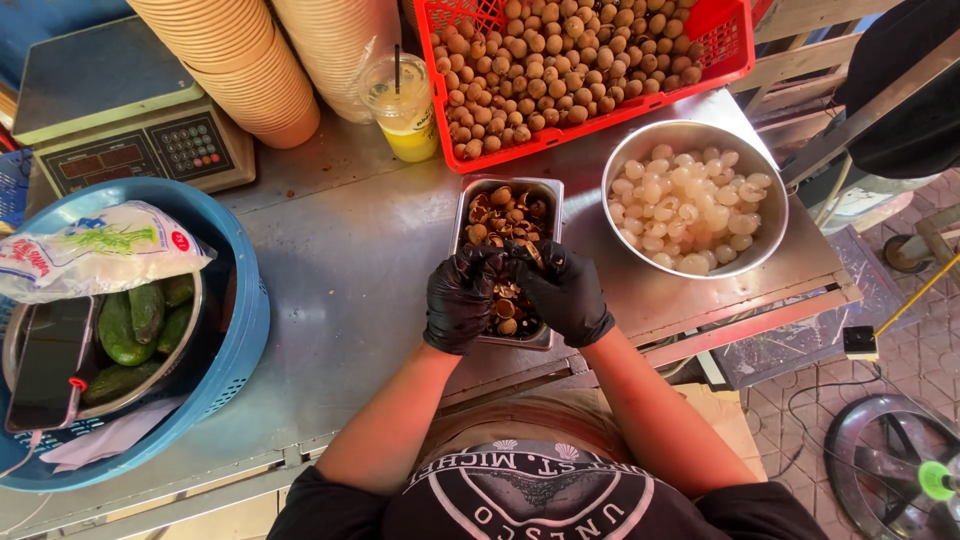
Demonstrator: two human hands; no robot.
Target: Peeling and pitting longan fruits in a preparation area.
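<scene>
Both my hands wear black gloves and meet over a rectangular steel tray (pixel 480 190) filled with brown fruit shells. My left hand (pixel 462 298) and my right hand (pixel 565 292) pinch one small brown fruit (pixel 527 256) between their fingertips. To the right stands a round steel bowl (pixel 700 132) with several peeled white fruits. A red plastic crate (pixel 600 115) of unpeeled brown fruits sits behind the tray.
A blue basket (pixel 245 330) at the left holds a steel bowl with green fruits, a plastic bag and a phone. A scale (pixel 120 120), stacked tan bowls (pixel 250 70) and a yellow drink cup (pixel 405 105) stand at the back. A fan (pixel 890 465) sits on the floor right.
</scene>
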